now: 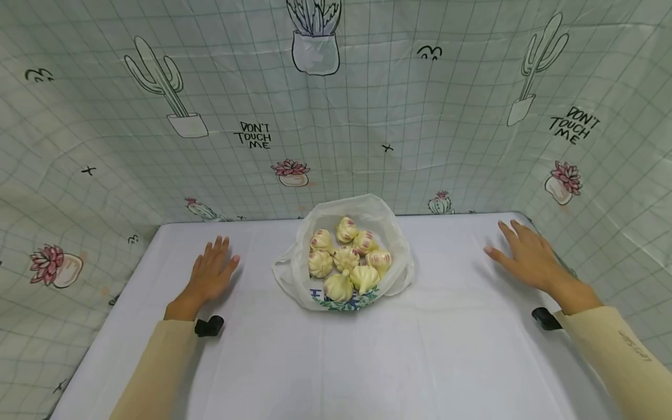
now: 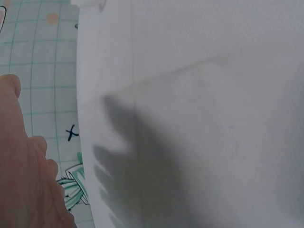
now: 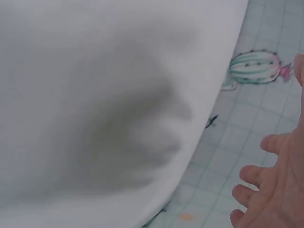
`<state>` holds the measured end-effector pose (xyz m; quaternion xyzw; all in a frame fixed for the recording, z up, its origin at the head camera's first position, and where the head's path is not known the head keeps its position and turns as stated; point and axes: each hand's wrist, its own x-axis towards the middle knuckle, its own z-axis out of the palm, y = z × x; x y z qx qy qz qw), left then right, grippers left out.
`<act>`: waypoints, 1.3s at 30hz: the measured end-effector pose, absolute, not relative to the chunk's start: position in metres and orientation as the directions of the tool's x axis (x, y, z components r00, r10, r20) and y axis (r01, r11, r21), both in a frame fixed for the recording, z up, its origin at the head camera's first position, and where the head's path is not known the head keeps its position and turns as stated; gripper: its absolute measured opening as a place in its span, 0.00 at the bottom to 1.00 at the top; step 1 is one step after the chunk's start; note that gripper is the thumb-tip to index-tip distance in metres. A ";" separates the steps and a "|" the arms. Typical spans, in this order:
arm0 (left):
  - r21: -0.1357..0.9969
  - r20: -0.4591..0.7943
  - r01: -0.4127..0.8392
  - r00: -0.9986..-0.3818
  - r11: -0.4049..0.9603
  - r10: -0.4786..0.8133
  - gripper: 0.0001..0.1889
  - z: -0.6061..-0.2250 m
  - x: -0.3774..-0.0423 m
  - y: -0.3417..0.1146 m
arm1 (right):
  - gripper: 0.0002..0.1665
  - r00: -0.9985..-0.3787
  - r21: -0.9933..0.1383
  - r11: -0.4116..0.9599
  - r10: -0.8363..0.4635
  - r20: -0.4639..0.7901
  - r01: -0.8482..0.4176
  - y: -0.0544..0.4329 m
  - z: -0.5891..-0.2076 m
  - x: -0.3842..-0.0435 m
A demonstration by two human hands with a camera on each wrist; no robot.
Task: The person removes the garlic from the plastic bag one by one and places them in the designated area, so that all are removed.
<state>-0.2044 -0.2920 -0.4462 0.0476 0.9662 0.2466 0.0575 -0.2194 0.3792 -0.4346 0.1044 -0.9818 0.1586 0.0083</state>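
A white plastic bag [image 1: 399,274] with its mouth spread wide lies at the middle of the table's far part. Several garlic bulbs [image 1: 346,258], pale with purplish streaks, sit inside it. To the left of the bag, my left hand [image 1: 210,274] hovers over the table with fingers spread, holding nothing; the left wrist view shows that hand [image 2: 28,166] at the edge and its shadow. My right hand [image 1: 530,259] is held over the far right of the table, fingers apart, also with nothing in it. In the right wrist view the hand [image 3: 280,175] shows several fingers.
A white cloth covers the table [image 1: 346,367]. Behind and at both sides hangs a grid-patterned curtain [image 1: 357,116] printed with cacti and lettering. A black strap piece [image 1: 210,326] sits at the left wrist, another black piece [image 1: 546,318] at the right.
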 end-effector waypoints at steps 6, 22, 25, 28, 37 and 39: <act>0.493 -0.064 0.091 -0.988 0.865 0.140 0.39 -0.443 -0.208 -0.282 | 0.51 -0.961 -0.288 0.917 -0.255 0.105 -0.275 0.352 -0.421 -0.218; 0.607 0.001 0.162 -0.979 0.778 0.203 0.35 -0.426 -0.209 -0.251 | 0.48 -0.912 -0.255 0.880 -0.357 0.203 -0.401 0.284 -0.388 -0.216; 0.648 0.011 0.168 -0.977 0.742 0.212 0.35 -0.422 -0.208 -0.244 | 0.48 -0.901 -0.253 0.870 -0.375 0.219 -0.424 0.273 -0.385 -0.215; 0.685 0.007 0.161 -0.977 0.710 0.214 0.35 -0.418 -0.208 -0.236 | 0.47 -0.891 -0.244 0.863 -0.393 0.230 -0.443 0.265 -0.383 -0.213; 0.774 0.004 0.139 -0.977 0.617 0.215 0.35 -0.413 -0.208 -0.218 | 0.46 -0.858 -0.220 0.838 -0.443 0.260 -0.499 0.241 -0.380 -0.209; 0.786 0.019 0.149 -0.976 0.600 0.217 0.35 -0.413 -0.208 -0.213 | 0.45 -0.848 -0.210 0.831 -0.457 0.268 -0.515 0.235 -0.379 -0.208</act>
